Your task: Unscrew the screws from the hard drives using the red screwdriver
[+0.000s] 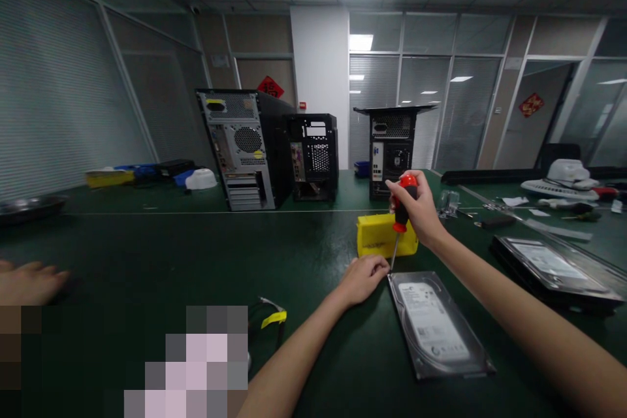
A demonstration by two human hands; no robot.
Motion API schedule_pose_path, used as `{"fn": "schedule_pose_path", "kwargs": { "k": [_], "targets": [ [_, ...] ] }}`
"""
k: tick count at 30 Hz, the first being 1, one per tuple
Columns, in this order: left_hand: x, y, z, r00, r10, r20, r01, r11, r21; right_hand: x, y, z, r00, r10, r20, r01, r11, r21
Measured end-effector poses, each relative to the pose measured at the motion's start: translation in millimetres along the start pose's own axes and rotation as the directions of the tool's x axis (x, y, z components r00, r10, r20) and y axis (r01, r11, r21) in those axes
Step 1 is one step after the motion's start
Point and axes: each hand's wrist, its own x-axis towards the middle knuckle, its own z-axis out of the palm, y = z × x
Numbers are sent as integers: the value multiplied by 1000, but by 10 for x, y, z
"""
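My right hand [415, 204] is wrapped round the red and black handle of a screwdriver [400, 219]. The screwdriver points down, slightly tilted, with its tip at the far left corner of a hard drive [435, 323]. This drive lies flat on the table, its white label facing up. My left hand [363, 279] rests beside that same corner, fingers curled together close to the screwdriver's tip. Anything between those fingers is too small or hidden to make out. Just behind both hands stands a yellow box [368, 236], partly covered by my right hand and the screwdriver.
Computer cases [275, 150] stand along the back of the green table [196, 255]. More hard drives [553, 268] lie at right, near a white hat [563, 177] and scattered tools. A cable with a yellow tag [274, 319] lies left of my forearm. Another person's hand [32, 282] is at far left.
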Motion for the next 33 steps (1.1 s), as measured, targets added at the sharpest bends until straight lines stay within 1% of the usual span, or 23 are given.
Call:
{"fn": "schedule_pose_path", "kwargs": {
  "k": [2, 6, 8, 11, 15, 20, 23, 25, 28, 31, 33],
  "targets": [
    [1, -11, 8, 1000, 13, -2, -13, 1000, -12, -11, -20, -17, 1000, 15, 24, -15, 1000, -2],
    [3, -22, 16, 999, 26, -27, -27, 999, -27, 3, -30, -34, 995, 57, 79, -65, 992, 110],
    [2, -24, 12, 999, 25, -38, -26, 999, -36, 24, -17, -34, 992, 78, 96, -91, 987, 136],
    [-5, -32, 2, 999, 21, -37, -24, 998, -66, 48, 8, -19, 994, 83, 73, -91, 989, 117],
    [-25, -37, -16, 1000, 1, -19, -2, 995, -95, 43, 18, 19, 998, 51, 39, -55, 995, 84],
    [-55, -13, -24, 1000, -29, 12, 30, 995, -100, -3, 2, 32, 994, 76, 77, -83, 993, 83],
    [-68, 7, -24, 999, -31, 25, 33, 996, -87, -17, -5, 16, 986, 109, 128, -125, 984, 126],
    [-72, 19, -30, 999, -37, 33, 40, 996, -80, -16, -12, 10, 978, 134, 157, -151, 983, 101],
    [-64, 29, -50, 999, -41, 30, 43, 995, -92, -7, -29, 26, 981, 126, 149, -133, 990, 43],
    [-45, 28, -71, 999, -24, 26, 26, 993, -114, -1, -49, 63, 989, 81, 121, -87, 995, 46],
    [-37, 30, -81, 999, -16, 33, 19, 993, -113, -7, -59, 83, 990, 69, 124, -75, 996, 45]
  ]
}}
